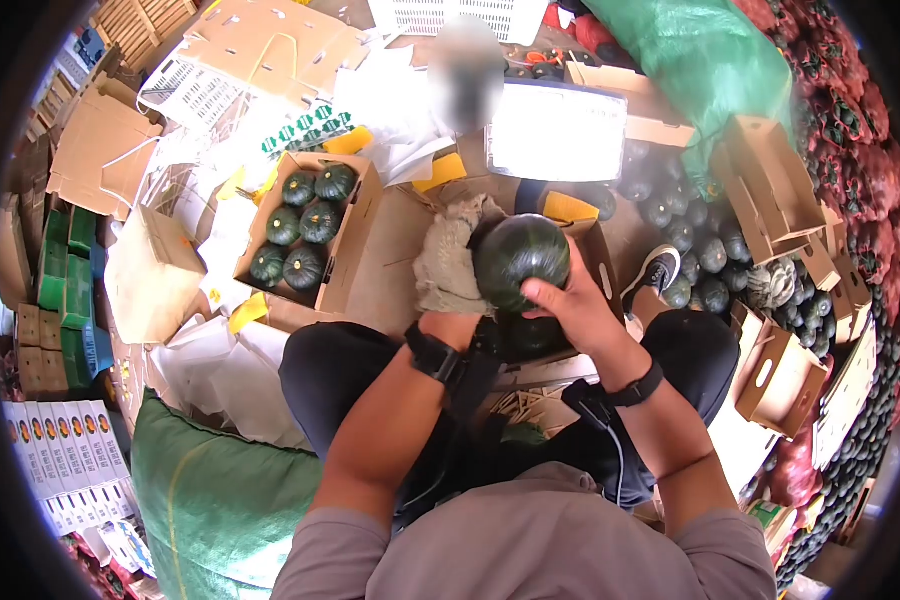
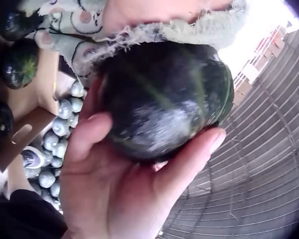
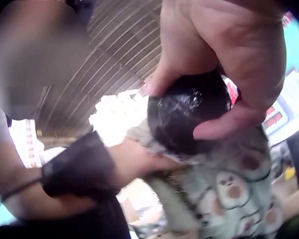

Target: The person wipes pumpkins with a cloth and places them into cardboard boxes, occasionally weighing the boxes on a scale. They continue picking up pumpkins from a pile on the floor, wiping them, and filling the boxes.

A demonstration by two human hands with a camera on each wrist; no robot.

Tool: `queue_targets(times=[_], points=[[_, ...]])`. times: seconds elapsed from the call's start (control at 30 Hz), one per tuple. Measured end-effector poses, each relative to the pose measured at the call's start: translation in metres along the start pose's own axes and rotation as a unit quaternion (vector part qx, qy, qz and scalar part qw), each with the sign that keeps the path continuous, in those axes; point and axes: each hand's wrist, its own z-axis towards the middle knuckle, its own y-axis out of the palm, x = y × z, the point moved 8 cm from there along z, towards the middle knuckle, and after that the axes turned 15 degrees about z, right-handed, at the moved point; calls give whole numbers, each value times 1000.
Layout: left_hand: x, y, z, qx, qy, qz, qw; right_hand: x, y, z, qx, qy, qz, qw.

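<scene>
**Plenty of print, not a word legible**

From where I stand, no word, brand or number can be read. The nearest thing to a label is on the white cartons [image 1: 68, 450] at the far left of the head view: several narrow faces carry an orange emblem [image 1: 63, 427], with small dark characters running below it, too fine to make out. In the right wrist view, a pale panel [image 3: 279, 117] bears bold red marks, smeared by blur. A white stack [image 3: 27, 142] towards that view's left shows a column of small reddish marks, equally unreadable.
</scene>
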Motion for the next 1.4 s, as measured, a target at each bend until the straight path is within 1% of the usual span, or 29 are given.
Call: queue_targets(times=[0.07,0.1,0.13,0.17,0.2,0.23,0.27,0.33,0.43,0.47,0.53,0.6,0.7,0.73,0.8,0.87,0.9,0.93,0.97,1.0,1.07,1.1,1.13,1.17,1.2,1.23,1.27,1.33,1.4], points=[[-23,18,-10,31,-118,-220,968,28,-16,6,115,106,148,977],[-46,14,-8,57,-161,-146,974,28,-22,12,110,82,109,985],[-15,11,-2,21,-14,79,997,7,-18,13,66,-12,-61,996],[16,12,-1,-19,139,294,946,-14,-9,9,23,-103,-231,967],[34,26,-7,-56,289,482,825,-31,4,2,-21,-186,-394,900],[29,18,0,-92,141,274,947,-36,10,-2,-48,-192,-400,895],[23,8,2,-56,-2,25,998,-33,5,-3,-46,-187,-288,938],[3,3,-2,-21,-30,-24,999,-23,4,0,-44,-182,-52,981],[-15,23,-15,0,-101,-151,983,9,-8,0,120,-266,-133,947],[-25,21,-13,-30,-131,-197,971,10,-8,-3,116,-288,-225,923],[-38,12,-3,-86,-193,-288,934,25,-13,-3,55,-236,-137,961],[-18,-1,-6,-13,-112,-45,993,21,-4,-5,-27,-216,-104,970],[-81,-59,18,63,-195,-85,975,26,-1,0,-58,-131,-92,985],[-53,-50,13,61,-191,-120,972,34,-11,8,-63,-119,-105,985],[13,-41,-4,57,-179,-189,964,69,-70,39,82,-105,-50,990],[46,-45,-11,68,-140,-192,969,67,-129,51,288,-215,-278,891],[61,-44,-15,50,-118,-207,970,71,-152,47,384,-177,-369,828],[70,-45,-19,32,-98,-221,970,82,-177,51,393,-212,-460,768],[66,-49,-20,-18,-104,-284,953,90,-189,49,397,-64,-503,765],[69,-50,-25,-16,-107,-269,957,94,-192,48,356,-8,-602,714],[79,-38,-36,-18,-110,-243,964,100,-185,38,339,-29,-671,659],[101,-26,-48,44,-91,-74,992,103,-175,36,305,-65,-589,745],[102,-11,-51,-53,-89,-107,989,104,-158,35,266,-99,-497,820],[100,-1,-58,-151,-85,-135,976,141,-148,40,196,66,-206,957],[88,-3,-68,-168,-92,-106,976,168,-108,34,96,221,115,964],[76,-4,-79,-185,-99,-76,975,167,-64,23,-36,283,295,912],[64,-6,-89,-203,-104,-46,972,150,-23,6,-170,329,457,809],[86,8,-103,-271,105,190,938,113,-18,11,-130,205,362,900],[100,24,-123,-301,301,409,807,79,-28,21,-72,110,264,956]])
